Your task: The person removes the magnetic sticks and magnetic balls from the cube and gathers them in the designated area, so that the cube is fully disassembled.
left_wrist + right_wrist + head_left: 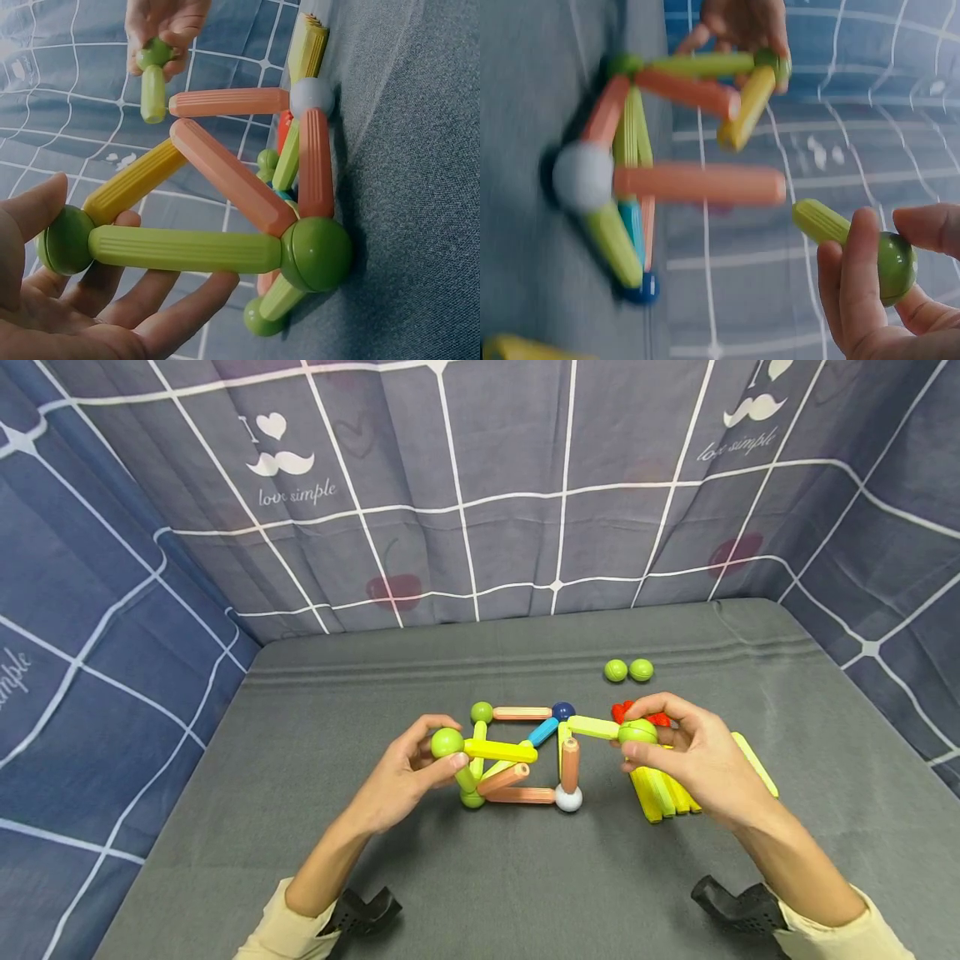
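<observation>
My left hand (397, 777) holds a green ball (447, 742) at the top of a frame of sticks and balls. From it a yellow stick (501, 751) juts right; a green stick (184, 249) runs down to a lower green ball (316, 255). A leaning orange stick (232, 176) ends close to the yellow stick; I cannot tell if they touch. My right hand (697, 756) pinches another green ball (637, 732) with a light green stick (592, 727) on it, its tip apart from the upright orange stick (701, 184) on the white ball (583, 177).
The base also has a dark blue ball (563, 711), a rear green ball (482, 712) and a blue stick (543, 732). Yellow and green sticks (660, 797) and red pieces (622, 710) lie under the right hand. Two green balls (628, 671) sit behind; one stick (754, 764) lies right.
</observation>
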Motion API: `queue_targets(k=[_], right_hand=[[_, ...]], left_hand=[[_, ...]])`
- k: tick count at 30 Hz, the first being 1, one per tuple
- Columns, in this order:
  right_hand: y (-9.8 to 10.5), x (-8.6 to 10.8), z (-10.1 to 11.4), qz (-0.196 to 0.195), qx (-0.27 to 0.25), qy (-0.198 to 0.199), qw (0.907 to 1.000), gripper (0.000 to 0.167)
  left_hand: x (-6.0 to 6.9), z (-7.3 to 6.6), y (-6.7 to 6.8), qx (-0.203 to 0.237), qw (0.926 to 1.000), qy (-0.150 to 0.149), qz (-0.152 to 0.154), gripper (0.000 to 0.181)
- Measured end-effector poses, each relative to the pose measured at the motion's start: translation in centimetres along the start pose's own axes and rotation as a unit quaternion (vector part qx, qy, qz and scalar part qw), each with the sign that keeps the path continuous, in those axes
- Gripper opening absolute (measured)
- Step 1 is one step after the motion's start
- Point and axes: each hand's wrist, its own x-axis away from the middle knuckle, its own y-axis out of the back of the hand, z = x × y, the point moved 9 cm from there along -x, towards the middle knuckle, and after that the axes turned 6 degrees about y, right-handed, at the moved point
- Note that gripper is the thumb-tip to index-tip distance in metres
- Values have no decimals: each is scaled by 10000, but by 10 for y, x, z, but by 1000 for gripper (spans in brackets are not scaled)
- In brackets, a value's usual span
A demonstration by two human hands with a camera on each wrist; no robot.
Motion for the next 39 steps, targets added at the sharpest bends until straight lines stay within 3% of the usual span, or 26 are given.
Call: queue_targets(k=[6, 10, 14, 22, 31, 36, 39], right_hand=[[51, -1, -17, -477, 249, -157, 9984, 29], [83, -7, -35, -816, 1034, -457, 9902, 30], [103, -16, -53, -837, 1865, -634, 9768, 38], [110, -29, -81, -447, 2870, -841, 9532, 43], [102, -34, -97, 493, 3188, -1298, 9376, 49], [101, -35, -100, 652, 3194, -1382, 9352, 51], [102, -35, -103, 634, 3036, -1427, 9399, 53]], left_hand=[[-1, 0, -1, 116, 9999, -7, 20, 36], [-1, 0, -1, 162, 9999, 28, 36, 36], [-1, 1, -1, 209, 9997, 64, 55, 36], [-1, 1, -1, 316, 9994, 89, 92, 37], [-2, 2, 0, 350, 9992, 137, 112, 37], [-2, 2, 0, 352, 9992, 169, 104, 37], [-3, 2, 0, 387, 9990, 173, 108, 37]])
